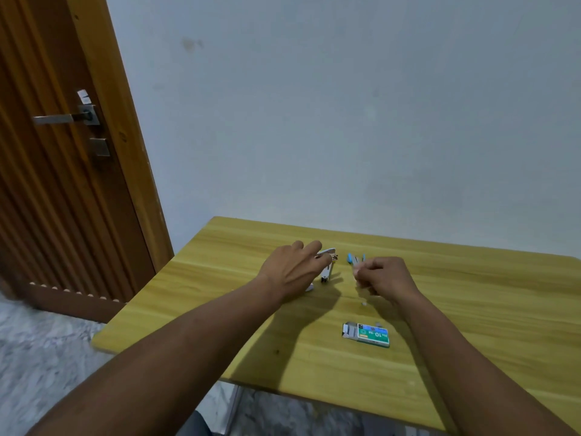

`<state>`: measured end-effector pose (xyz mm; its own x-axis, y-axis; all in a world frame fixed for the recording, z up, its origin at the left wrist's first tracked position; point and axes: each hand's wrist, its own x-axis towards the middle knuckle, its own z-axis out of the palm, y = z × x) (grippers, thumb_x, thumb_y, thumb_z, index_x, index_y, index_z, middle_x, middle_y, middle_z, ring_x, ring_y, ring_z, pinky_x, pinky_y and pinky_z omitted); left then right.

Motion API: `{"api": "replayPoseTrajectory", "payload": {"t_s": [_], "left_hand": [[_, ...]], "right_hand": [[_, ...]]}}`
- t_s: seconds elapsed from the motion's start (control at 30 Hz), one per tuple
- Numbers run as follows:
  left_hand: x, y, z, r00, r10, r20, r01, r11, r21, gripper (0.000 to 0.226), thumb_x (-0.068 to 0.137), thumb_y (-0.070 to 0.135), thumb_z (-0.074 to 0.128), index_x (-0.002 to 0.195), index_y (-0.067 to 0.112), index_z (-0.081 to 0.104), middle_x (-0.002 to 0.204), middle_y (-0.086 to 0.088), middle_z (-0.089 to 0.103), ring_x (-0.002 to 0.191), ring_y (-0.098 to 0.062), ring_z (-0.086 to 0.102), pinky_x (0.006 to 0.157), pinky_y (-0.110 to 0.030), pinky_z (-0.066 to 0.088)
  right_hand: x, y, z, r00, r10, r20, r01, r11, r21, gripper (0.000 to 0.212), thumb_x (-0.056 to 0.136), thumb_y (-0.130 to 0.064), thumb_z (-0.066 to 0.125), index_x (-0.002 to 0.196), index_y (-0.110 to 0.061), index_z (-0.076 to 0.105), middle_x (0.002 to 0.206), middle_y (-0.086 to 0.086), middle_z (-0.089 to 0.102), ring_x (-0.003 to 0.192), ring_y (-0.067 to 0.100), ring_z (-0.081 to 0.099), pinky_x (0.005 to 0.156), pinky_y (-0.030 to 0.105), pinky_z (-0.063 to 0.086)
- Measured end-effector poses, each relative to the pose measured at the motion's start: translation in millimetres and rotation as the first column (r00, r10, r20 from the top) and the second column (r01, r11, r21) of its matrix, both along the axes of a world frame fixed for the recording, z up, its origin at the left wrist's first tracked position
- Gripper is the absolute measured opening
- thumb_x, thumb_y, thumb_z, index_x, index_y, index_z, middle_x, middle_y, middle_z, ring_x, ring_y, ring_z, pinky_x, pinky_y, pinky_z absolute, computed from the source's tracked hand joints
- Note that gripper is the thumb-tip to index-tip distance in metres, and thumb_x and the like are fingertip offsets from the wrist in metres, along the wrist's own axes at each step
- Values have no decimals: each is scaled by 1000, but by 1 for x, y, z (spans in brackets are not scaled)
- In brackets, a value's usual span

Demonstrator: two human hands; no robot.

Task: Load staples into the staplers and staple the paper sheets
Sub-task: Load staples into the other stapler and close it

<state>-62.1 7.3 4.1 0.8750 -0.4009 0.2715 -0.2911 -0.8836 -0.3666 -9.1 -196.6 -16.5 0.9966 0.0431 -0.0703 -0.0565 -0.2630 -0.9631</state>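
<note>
Head camera, looking down: a person's two bare arms reach across a yellow wooden table (pixel 471 309) set against a pale wall (pixel 345 105). Left hand (pixel 290 272) lies over a silver stapler (pixel 327 266), its fingers nearly straight and touching the metal; the thumb is hidden, so whether it grips cannot be told. Right hand (pixel 385 276) is curled tight, with something pale and blurred at the fingertips; what it pinches, if anything, cannot be told. Blue stapler (pixel 356 259) sits just beyond that hand. Green staple box (pixel 367 334) lies nearer the person, apart from both hands. Brown door (pixel 63 184) stands at left.
</note>
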Motion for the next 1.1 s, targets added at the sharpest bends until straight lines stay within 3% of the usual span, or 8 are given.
{"api": "replayPoseTrajectory", "payload": {"t_s": [0.1, 0.17, 0.33, 0.47, 0.57, 0.73, 1.1], "left_hand": [[-1, -6, -14, 999, 19, -37, -25, 987, -156, 48, 95, 12, 54, 140, 24, 42, 121, -9, 48, 91, -34, 58, 55, -38, 39], [-3, -9, -22, 998, 7, -67, -21, 977, -212, 47, 93, 8, 50, 138, 23, 43, 115, -10, 49, 88, -36, 60, 55, -39, 37], [-6, -11, -33, 992, 48, -119, -84, 943, -323, 30, 94, 8, 45, 123, 17, 48, 104, -9, 49, 73, -38, 53, 54, -39, 32], [-6, -6, -41, 990, 67, -126, -112, 913, -391, 16, 95, 10, 46, 110, 13, 49, 99, -7, 51, 67, -32, 39, 55, -37, 29], [-6, -5, -45, 990, 45, -131, -96, 905, -414, 11, 93, 11, 49, 104, 12, 49, 94, -6, 51, 70, -33, 46, 56, -36, 29], [-7, -6, -52, 990, 14, -140, -76, 894, -442, 12, 92, 16, 56, 101, 14, 49, 94, -4, 53, 76, -32, 56, 57, -35, 30], [-9, -6, -52, 990, 20, -137, -81, 887, -455, 7, 95, 16, 53, 101, 16, 50, 96, -5, 54, 72, -28, 47, 58, -36, 31]], "right_hand": [[8, -8, -6, 994, 88, 63, -59, 929, -366, 13, 79, 1, 74, 77, -12, 75, 81, 9, 74, 69, 18, 66, 63, 23, 53], [7, -10, -9, 987, 151, 55, -108, 877, -468, 12, 79, 0, 74, 80, -12, 74, 83, 6, 74, 69, 14, 68, 57, 15, 49], [-9, -14, 1, 950, 288, 119, -168, 796, -582, 12, 81, -9, 72, 79, -21, 74, 82, -6, 73, 72, 3, 65, 58, 14, 42], [-35, -15, 13, 852, 523, -38, -422, 642, -640, 12, 82, -13, 69, 77, -22, 77, 74, -11, 73, 59, -9, 59, 55, 7, 40], [-42, -13, 8, 826, 560, -63, -420, 538, -730, 14, 81, -17, 67, 76, -23, 79, 78, -10, 76, 65, -4, 62, 58, 12, 42], [-47, -8, -1, 849, 525, -53, -363, 509, -781, 10, 81, -18, 70, 79, -20, 80, 79, -7, 76, 73, 3, 66, 66, 22, 54], [-40, -3, 1, 852, 513, -106, -380, 466, -799, 10, 78, -21, 71, 76, -16, 79, 79, -5, 77, 79, 11, 70, 74, 36, 60]]}}
